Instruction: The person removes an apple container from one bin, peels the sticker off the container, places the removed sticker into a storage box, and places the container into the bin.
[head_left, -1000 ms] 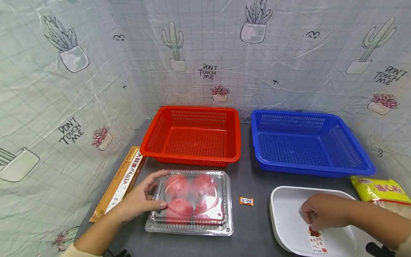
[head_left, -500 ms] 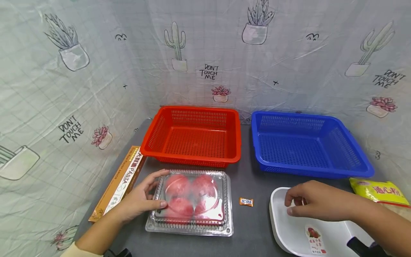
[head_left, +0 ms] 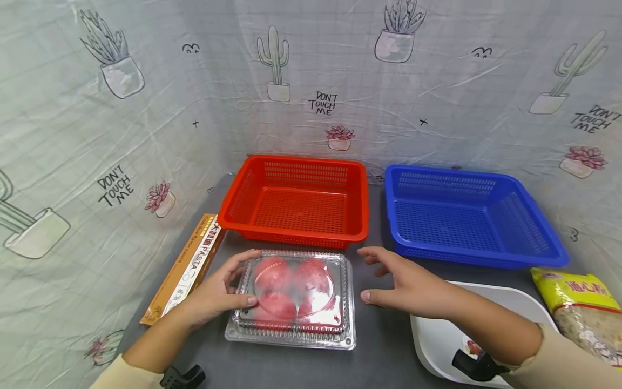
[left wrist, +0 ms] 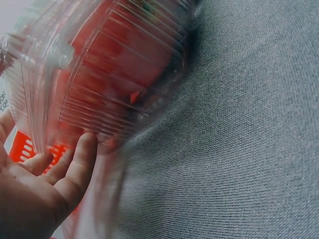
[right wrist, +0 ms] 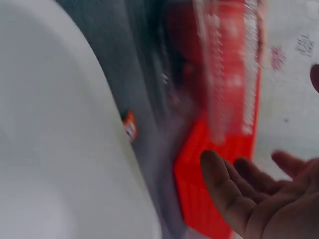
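A clear plastic clamshell box (head_left: 296,336) with several round red fruits (head_left: 276,307), which look like tomatoes, lies on the dark grey table. At its left side, my left hand (head_left: 216,294) touches the box, thumb and fingers spread apart. The left wrist view shows those fingers (left wrist: 82,164) extended against the ridged wall. My right hand (head_left: 403,283) hovers just off the box's right side, fingers loosely bent and holding nothing. A small orange-wrapped candy (right wrist: 130,126) shows in the right wrist view; the right hand hides it in the head view.
Behind the box stand a red basket (head_left: 293,236) and a blue basket (head_left: 478,254). A white tub (head_left: 505,294) is under my right forearm, beside a yellow bag (head_left: 578,294) at the far right. A pasta box (head_left: 187,270) lies on the left.
My right hand has risen out of the white tub and moved left towards the clamshell box. The left hand stays at the box's left side; the head view has shifted slightly.
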Action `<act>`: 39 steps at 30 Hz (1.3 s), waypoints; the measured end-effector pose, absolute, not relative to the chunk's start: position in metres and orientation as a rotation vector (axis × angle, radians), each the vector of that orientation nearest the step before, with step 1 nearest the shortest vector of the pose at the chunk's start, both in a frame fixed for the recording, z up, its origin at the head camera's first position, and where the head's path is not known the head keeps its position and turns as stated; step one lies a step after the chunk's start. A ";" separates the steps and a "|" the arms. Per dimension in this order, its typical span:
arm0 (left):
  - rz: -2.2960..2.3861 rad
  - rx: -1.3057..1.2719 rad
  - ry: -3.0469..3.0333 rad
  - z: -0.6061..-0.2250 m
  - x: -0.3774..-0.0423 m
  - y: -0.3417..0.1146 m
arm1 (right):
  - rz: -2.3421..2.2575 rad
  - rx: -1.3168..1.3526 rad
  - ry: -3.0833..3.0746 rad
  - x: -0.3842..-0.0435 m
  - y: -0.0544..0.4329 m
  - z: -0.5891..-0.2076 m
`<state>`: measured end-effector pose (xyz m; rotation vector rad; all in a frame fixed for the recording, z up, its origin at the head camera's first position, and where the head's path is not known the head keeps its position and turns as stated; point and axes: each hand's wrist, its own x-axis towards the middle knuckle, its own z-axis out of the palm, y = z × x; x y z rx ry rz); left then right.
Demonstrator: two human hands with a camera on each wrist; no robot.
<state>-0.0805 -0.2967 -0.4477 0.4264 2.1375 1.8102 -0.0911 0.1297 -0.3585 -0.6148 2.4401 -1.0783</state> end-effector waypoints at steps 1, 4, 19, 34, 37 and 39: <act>1.809 0.432 2.143 -0.448 -0.081 -0.297 | -1.108 -0.592 2.430 -0.092 0.126 -0.363; 1.813 0.447 2.148 -0.449 -0.081 -0.297 | -1.197 -0.512 2.390 -0.093 0.114 -0.376; 1.824 0.470 2.134 -0.449 -0.084 -0.296 | -1.546 -0.326 2.263 -0.096 0.076 -0.403; 1.837 0.487 2.113 -0.455 -0.085 -0.298 | -1.893 -0.056 2.099 -0.085 0.055 -0.426; 1.840 0.506 2.116 -0.455 -0.084 -0.298 | -1.907 -0.017 2.037 -0.084 0.052 -0.429; 1.847 0.511 2.110 -0.456 -0.083 -0.298 | -1.889 0.004 2.021 -0.083 0.051 -0.430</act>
